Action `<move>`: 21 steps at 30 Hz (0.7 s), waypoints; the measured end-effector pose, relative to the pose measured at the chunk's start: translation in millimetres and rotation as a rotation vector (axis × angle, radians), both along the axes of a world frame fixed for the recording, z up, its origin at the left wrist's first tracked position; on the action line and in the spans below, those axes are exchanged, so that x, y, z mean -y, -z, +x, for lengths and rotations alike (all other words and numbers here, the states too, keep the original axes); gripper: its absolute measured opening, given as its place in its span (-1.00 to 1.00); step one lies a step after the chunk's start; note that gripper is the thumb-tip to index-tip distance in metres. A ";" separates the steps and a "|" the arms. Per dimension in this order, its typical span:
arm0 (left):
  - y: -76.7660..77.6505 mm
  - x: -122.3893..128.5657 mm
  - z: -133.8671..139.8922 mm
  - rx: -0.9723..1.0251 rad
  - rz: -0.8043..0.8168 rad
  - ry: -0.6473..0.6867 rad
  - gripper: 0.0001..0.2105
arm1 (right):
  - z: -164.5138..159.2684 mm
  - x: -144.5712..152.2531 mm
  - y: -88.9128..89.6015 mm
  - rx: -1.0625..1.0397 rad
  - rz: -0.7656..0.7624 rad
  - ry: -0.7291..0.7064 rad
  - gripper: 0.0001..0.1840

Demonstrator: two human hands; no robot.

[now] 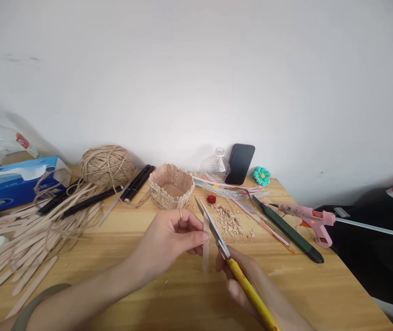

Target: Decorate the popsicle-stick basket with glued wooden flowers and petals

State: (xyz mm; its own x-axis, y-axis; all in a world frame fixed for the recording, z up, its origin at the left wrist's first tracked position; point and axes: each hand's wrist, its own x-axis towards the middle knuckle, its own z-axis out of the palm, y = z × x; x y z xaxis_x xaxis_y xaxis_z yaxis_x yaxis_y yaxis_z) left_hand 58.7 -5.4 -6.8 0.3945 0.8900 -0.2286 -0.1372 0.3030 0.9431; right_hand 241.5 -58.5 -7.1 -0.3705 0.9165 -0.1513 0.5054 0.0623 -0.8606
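Between thumb and fingers, my left hand pinches a wooden craft stick, held upright above the table. My right hand is closed around a pair of scissors with yellow handles. The metal blades point up and away, slightly apart, right at the stick's upper end. Behind my left hand stands a small basket made of short wooden pieces with a silvery band. Beyond the scissors lie a pile of wood chips and a small red rose.
Craft sticks crowd the left, with a ball of twine, black markers and a blue tissue pack. At the back a phone leans near a clear bottle. A pink glue gun and green cutter lie right.
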 end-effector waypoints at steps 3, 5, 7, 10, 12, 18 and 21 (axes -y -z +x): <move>0.5 0.1 -0.2 0.005 0.004 0.007 -0.88 | 0.9 0.3 -1.0 0.045 0.015 0.008 -0.53; 0.2 0.2 -0.1 0.002 0.021 0.006 -0.88 | 1.0 1.6 0.3 0.112 0.034 0.030 -0.60; -0.3 0.2 0.0 -0.004 0.038 0.007 -0.88 | 0.5 2.6 2.8 0.199 0.035 0.067 -0.67; -0.5 0.2 -0.2 -0.007 0.060 0.017 -0.88 | -0.6 3.5 7.2 0.314 0.033 0.119 -0.71; 0.3 0.7 -0.7 -0.007 0.069 0.020 -0.88 | -0.3 4.0 9.6 0.370 0.055 0.146 -0.70; 1.1 2.9 -1.5 0.019 0.094 0.071 -0.88 | 3.8 5.8 7.6 0.423 0.104 0.153 -0.69; -2.2 2.1 -1.7 -0.009 0.102 0.053 -0.91 | 4.9 6.5 0.6 0.307 0.088 0.113 -0.70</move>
